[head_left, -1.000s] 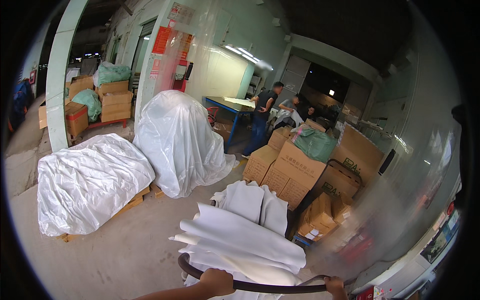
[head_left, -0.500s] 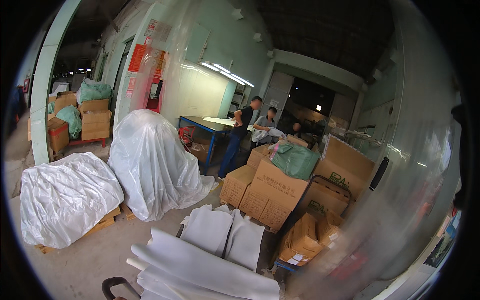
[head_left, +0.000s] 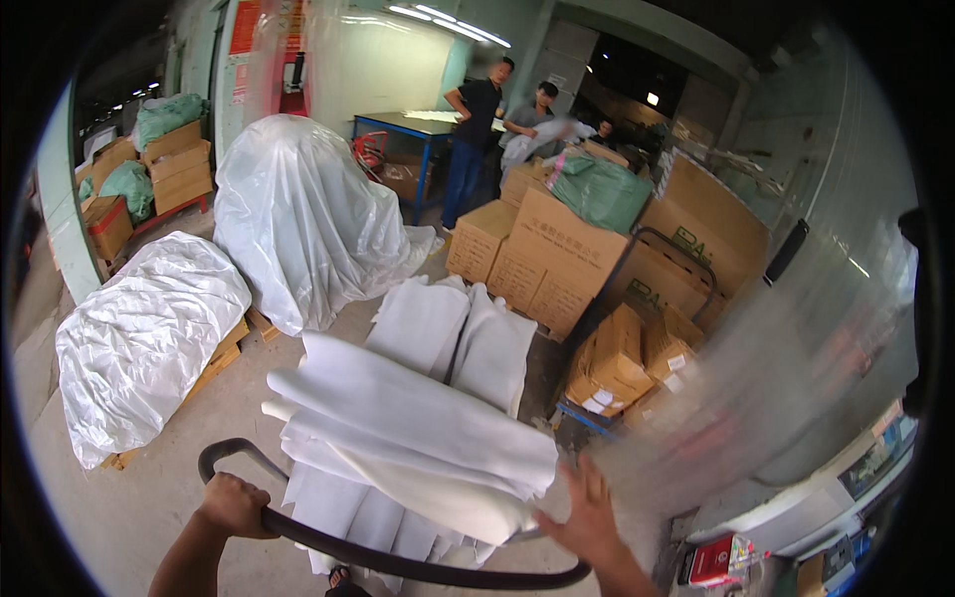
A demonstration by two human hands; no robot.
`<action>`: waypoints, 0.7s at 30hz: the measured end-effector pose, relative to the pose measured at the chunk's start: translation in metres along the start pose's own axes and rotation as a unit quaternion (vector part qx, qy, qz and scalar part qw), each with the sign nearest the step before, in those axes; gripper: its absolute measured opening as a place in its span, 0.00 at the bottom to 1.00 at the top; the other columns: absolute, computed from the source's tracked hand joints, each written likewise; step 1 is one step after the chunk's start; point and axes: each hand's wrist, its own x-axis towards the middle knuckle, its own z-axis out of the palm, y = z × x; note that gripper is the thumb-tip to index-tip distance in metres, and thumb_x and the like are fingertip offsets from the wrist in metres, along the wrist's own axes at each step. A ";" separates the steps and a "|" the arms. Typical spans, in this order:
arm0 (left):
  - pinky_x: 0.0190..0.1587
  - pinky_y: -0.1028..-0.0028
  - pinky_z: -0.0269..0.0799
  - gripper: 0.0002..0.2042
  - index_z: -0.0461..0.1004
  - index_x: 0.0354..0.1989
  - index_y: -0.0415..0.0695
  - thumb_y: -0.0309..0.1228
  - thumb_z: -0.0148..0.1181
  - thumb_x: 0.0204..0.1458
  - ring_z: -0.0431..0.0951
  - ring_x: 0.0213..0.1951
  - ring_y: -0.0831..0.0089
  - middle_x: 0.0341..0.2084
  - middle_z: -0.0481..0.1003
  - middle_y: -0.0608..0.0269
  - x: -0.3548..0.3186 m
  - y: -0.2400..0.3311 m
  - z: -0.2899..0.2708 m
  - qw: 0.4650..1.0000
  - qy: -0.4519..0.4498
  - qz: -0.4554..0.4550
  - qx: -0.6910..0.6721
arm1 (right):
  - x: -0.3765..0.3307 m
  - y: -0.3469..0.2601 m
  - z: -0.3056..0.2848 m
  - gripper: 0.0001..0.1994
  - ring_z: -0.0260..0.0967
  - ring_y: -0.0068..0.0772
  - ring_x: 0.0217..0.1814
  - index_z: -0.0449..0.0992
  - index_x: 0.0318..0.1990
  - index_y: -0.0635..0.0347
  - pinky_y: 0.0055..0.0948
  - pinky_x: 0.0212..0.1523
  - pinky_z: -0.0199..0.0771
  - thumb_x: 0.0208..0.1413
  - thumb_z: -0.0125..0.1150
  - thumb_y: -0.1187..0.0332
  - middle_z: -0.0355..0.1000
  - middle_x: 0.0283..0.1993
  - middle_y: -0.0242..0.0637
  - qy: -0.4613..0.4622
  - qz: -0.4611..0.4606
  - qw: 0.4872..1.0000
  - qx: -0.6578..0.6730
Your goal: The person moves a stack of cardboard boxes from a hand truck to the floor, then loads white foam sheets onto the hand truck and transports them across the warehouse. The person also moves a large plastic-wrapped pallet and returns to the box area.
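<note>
My left hand [head_left: 237, 504] is wrapped round the left side of a black cart handle [head_left: 398, 565], which curves across the bottom of the picture. Beyond the handle lie white rolls of sheet material [head_left: 408, 423], stacked crosswise over more white sheets [head_left: 418, 323] that run lengthwise. My right hand [head_left: 589, 512] is raised with its fingers spread beside the right end of the rolls. Whether its fingertips touch the material I cannot tell. The cart's bed is hidden under the load.
White-sheeted piles [head_left: 298, 219] stand on the left, one on a wooden pallet [head_left: 227, 343]. Cardboard boxes [head_left: 557, 259] and a blue-based trolley [head_left: 587, 416] are at right, near a clear plastic curtain [head_left: 756, 368]. Several people stand by a blue-legged table [head_left: 423, 127].
My view has tilted down, bringing the handle and both my hands into the picture. The boxes and covered piles now sit higher in it.
</note>
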 end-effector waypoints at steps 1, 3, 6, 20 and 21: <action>0.23 0.67 0.74 0.19 0.76 0.13 0.50 0.54 0.67 0.28 0.77 0.17 0.64 0.13 0.75 0.65 0.006 -0.006 0.003 1.000 0.020 0.004 -0.016 | 0.042 0.009 -0.025 0.49 0.38 0.70 0.75 0.56 0.69 0.52 0.68 0.68 0.47 0.39 0.76 0.55 0.37 0.76 0.56 0.039 -0.032 0.997 -0.058; 0.24 0.65 0.74 0.19 0.77 0.14 0.49 0.54 0.69 0.27 0.78 0.17 0.63 0.13 0.75 0.64 0.018 -0.017 0.007 0.998 0.046 0.000 -0.030 | 0.136 0.022 -0.087 0.54 0.34 0.64 0.78 0.48 0.73 0.49 0.70 0.70 0.40 0.40 0.76 0.51 0.31 0.78 0.52 0.096 -0.025 0.969 -0.226; 0.25 0.65 0.75 0.20 0.78 0.16 0.49 0.55 0.68 0.28 0.79 0.19 0.62 0.14 0.76 0.63 0.029 -0.031 0.007 0.999 0.046 0.014 -0.018 | 0.225 0.015 -0.175 0.56 0.31 0.60 0.79 0.40 0.75 0.47 0.70 0.70 0.41 0.43 0.73 0.46 0.29 0.79 0.48 0.093 0.197 0.899 -0.380; 0.37 0.63 0.78 0.23 0.82 0.30 0.50 0.58 0.59 0.41 0.83 0.30 0.61 0.23 0.81 0.61 0.053 -0.054 -0.019 0.986 -0.153 -0.010 -0.069 | 0.308 -0.023 -0.157 0.52 0.33 0.56 0.79 0.47 0.73 0.49 0.67 0.71 0.43 0.44 0.73 0.48 0.31 0.78 0.46 0.060 0.202 0.885 -0.415; 0.37 0.63 0.78 0.23 0.82 0.30 0.50 0.58 0.59 0.41 0.83 0.30 0.61 0.23 0.81 0.61 0.052 -0.053 -0.019 0.985 -0.160 -0.012 -0.061 | 0.307 -0.014 -0.148 0.52 0.33 0.56 0.79 0.47 0.73 0.49 0.68 0.71 0.43 0.44 0.73 0.48 0.31 0.78 0.46 0.053 0.221 0.886 -0.404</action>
